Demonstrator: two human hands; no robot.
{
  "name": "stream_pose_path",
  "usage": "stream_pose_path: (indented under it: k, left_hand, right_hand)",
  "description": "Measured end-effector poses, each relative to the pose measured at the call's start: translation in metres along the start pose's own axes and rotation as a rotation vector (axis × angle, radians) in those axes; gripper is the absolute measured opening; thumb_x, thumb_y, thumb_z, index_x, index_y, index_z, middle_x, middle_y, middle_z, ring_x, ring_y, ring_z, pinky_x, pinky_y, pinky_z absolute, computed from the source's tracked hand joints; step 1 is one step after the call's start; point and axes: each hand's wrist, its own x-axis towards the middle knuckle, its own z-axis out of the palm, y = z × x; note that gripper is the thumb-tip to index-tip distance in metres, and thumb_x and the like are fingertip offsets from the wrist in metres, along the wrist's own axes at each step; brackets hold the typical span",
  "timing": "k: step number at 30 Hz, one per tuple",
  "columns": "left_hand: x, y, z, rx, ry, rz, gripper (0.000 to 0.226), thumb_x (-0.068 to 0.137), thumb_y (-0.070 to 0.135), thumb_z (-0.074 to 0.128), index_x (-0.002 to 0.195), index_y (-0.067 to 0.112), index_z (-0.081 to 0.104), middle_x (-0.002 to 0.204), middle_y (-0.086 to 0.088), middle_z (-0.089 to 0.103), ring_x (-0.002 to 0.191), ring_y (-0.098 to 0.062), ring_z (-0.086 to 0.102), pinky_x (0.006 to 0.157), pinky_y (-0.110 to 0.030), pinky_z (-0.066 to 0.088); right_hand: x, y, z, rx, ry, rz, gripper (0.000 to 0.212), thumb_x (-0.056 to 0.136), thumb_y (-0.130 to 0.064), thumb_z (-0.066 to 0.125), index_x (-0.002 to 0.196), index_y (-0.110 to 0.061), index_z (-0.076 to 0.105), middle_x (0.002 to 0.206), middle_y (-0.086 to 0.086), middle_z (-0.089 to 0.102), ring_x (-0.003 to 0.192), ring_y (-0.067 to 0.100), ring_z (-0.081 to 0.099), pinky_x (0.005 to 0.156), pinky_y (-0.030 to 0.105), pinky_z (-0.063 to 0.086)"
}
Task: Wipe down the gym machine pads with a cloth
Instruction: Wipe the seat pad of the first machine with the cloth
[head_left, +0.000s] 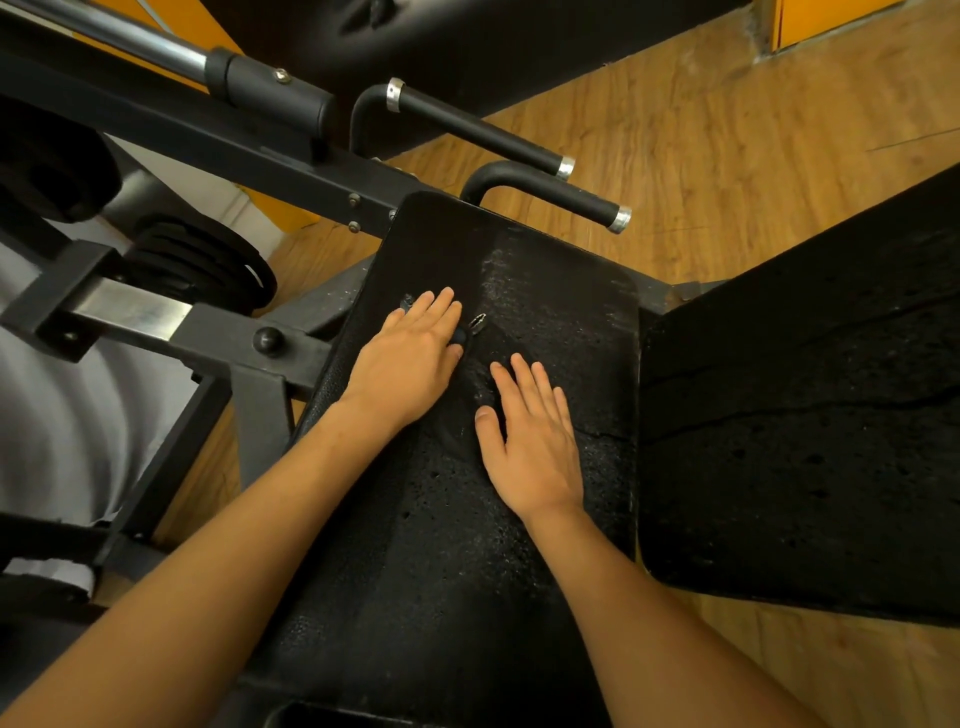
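both hands lay flat on the seat pad (524, 312), palms down, and a dark cloth (470, 364) seemed to be spread between and under them, though it was nearly the pad's own colour and its edges were hard to make out. the right hand (527, 441) was the nearer one; its fingers (524, 384) were stretched out and close together, thumb out to the side, pressing down rather than gripping. the left hand (410, 364) sat a little farther on, fingers also straight and only slightly spread, with a small dark fold of cloth poking out just beyond its little finger and a pale tag or tear just past that. below the wrists the pad looked dull and pitted; beyond the fingertips a streaked, shinier band ran up the middle, which i took as wiped or damp, though it may have been wear. so the seat seemed partly done at best. to the right of the right fingers the back pad (810, 395) was cracked and showed no sign of wiping. well beyond the fingertips stood two handles (550, 195), also seemingly untouched.
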Motion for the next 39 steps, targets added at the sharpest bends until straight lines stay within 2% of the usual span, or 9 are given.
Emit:
stream_pose_path:
  k: [5,11,16,25,35,39]
  left_hand:
    - [0.021,-0.003,-0.007,0.015,-0.039,0.043,0.057,0.108,0.03,0.04,0.16,0.013,0.025,0.169,-0.004,0.018,0.156,-0.021,0.013,0.125,-0.041,0.012]
    - [0.001,0.005,-0.002,0.065,0.006,-0.053,0.055,0.108,0.025,0.038,0.159,0.01,0.025,0.169,-0.008,0.017,0.156,-0.025,0.014,0.124,-0.044,0.017]
    - [-0.033,0.012,0.001,0.065,-0.003,-0.129,0.056,0.11,0.027,0.033,0.162,0.012,0.018,0.17,-0.006,0.011,0.157,-0.023,0.006,0.126,-0.043,0.01]
    - [-0.018,0.019,0.002,0.088,0.01,-0.134,0.054,0.11,0.025,0.031,0.161,0.01,0.021,0.17,-0.008,0.013,0.157,-0.025,0.007,0.125,-0.046,0.01]
    - [-0.082,0.024,0.004,0.064,0.002,-0.174,0.056,0.109,0.027,0.029,0.162,0.012,0.017,0.17,-0.007,0.007,0.157,-0.023,0.002,0.124,-0.04,0.003]
    - [-0.069,0.026,0.002,0.047,0.004,-0.189,0.055,0.11,0.027,0.028,0.162,0.012,0.017,0.17,-0.006,0.006,0.157,-0.022,0.0,0.125,-0.042,0.002]
  right_hand:
    - [0.0,0.001,0.001,0.007,0.013,-0.011,0.056,0.108,-0.046,0.03,0.162,-0.034,0.02,0.171,-0.011,0.005,0.156,0.007,-0.009,0.129,0.037,-0.004]
    - [-0.001,0.0,0.0,0.019,0.008,-0.003,0.056,0.108,-0.045,0.031,0.162,-0.034,0.021,0.171,-0.011,0.006,0.157,0.007,-0.008,0.129,0.038,-0.003]
    - [0.0,-0.001,-0.001,0.01,0.009,0.0,0.056,0.108,-0.044,0.03,0.162,-0.033,0.021,0.171,-0.01,0.007,0.157,0.009,-0.007,0.129,0.04,-0.002]
    - [0.0,0.0,0.0,0.011,0.02,0.0,0.056,0.108,-0.044,0.031,0.162,-0.032,0.022,0.171,-0.008,0.009,0.157,0.01,-0.005,0.129,0.04,-0.001]
    - [0.001,0.001,0.001,0.009,0.028,0.014,0.057,0.107,-0.044,0.032,0.162,-0.032,0.023,0.171,-0.008,0.009,0.157,0.01,-0.005,0.129,0.041,0.001]
    - [0.0,0.001,0.001,0.003,0.02,0.008,0.057,0.107,-0.044,0.032,0.162,-0.031,0.024,0.171,-0.007,0.01,0.158,0.011,-0.004,0.129,0.041,0.001]
